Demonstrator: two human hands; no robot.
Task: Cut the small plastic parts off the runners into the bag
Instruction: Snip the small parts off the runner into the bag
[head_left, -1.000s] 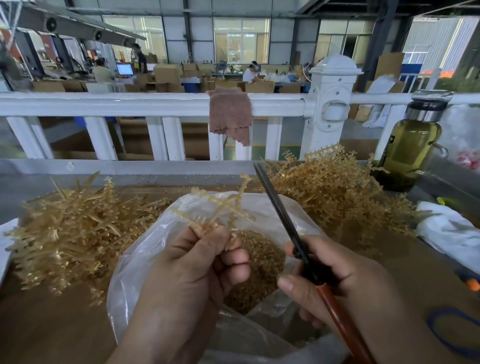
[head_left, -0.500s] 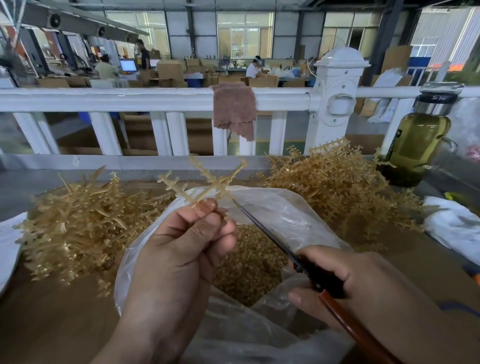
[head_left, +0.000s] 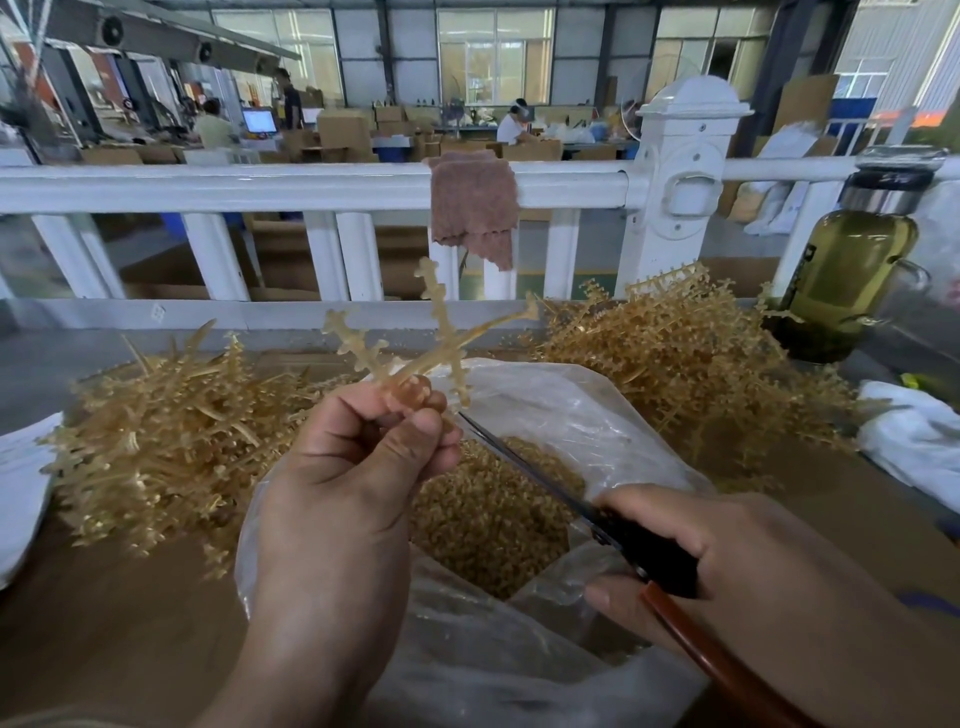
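1 runner (head_left: 441, 348) higher, L hand (head_left: 353, 483); 1 scissors (head_left: 639, 551)

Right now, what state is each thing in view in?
left hand, pinches the runner by its stem.
runner, held up over the bag.
right hand, grips the scissors.
scissors, blades look together, tip just under the runner.
bag, open, mouth up.
cut parts, heaped inside the bag.
bottle, upright, lid on.
cloth, draped over the rail.
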